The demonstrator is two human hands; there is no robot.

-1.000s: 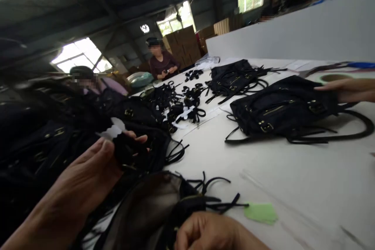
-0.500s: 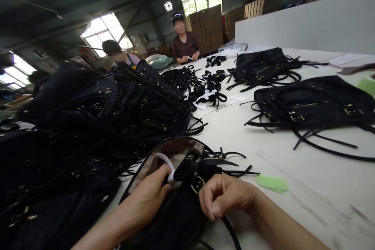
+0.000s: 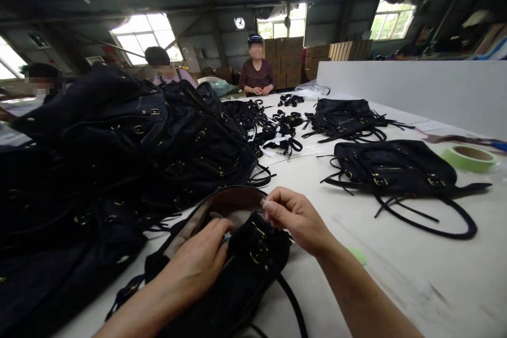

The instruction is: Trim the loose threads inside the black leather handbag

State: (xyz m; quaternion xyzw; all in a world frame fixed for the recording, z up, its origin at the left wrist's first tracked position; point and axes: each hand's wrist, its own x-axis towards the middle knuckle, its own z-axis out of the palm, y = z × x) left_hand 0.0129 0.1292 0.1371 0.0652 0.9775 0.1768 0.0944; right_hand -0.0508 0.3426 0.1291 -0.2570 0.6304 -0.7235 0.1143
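Note:
A black handbag (image 3: 222, 296) with brass buckles lies in front of me, its opening showing a light brown lining (image 3: 233, 203). My left hand (image 3: 204, 251) reaches into that opening. Its fingers are closed on a black strap with a bit of white wrapping, though the bag hides most of the grip. My right hand (image 3: 291, 214) is pinched at the far right rim of the opening, thumb against the fingers, and appears to hold the bag's edge. One black handle (image 3: 291, 296) loops down over the table on the right.
A tall heap of black bags (image 3: 158, 142) rises at left. Loose black straps (image 3: 281, 132) lie farther back. Two more bags (image 3: 396, 169) rest at right, beside a green tape roll (image 3: 469, 158). A person (image 3: 257, 74) stands across the table (image 3: 396, 274); others are at left.
My right hand has moved up from beside the buckle to the bag's far rim. My left hand sits deeper in the opening, hiding more white wrapping. The camera has levelled.

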